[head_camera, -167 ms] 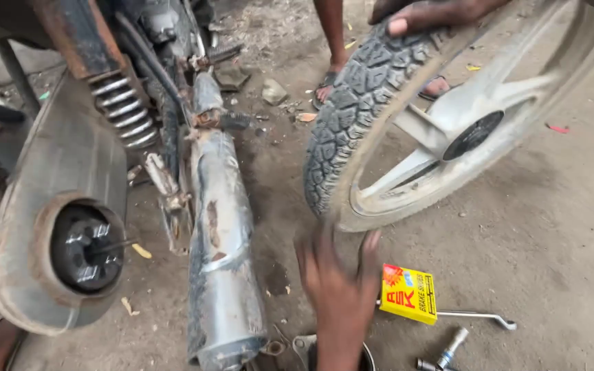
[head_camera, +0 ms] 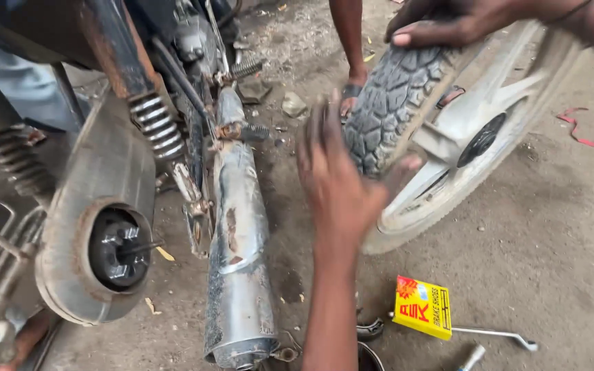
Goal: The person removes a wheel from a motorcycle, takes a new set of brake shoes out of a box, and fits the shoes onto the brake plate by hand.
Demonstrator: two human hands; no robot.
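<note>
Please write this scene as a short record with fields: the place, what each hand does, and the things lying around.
Place: dirt ground beside a motorcycle with its rear wheel off
Left hand: raised, blurred, palm on the tyre tread, grip open
Right hand: fingers laid over the top of the tyre
Wheel: knobbly tyre on a white alloy rim, tilted, off the motorcycle
Motorcycle parts: rusty chrome exhaust, shock spring, brake drum plate
On ground: yellow box, metal wrench
Other person: sandalled foot behind the wheel
</note>
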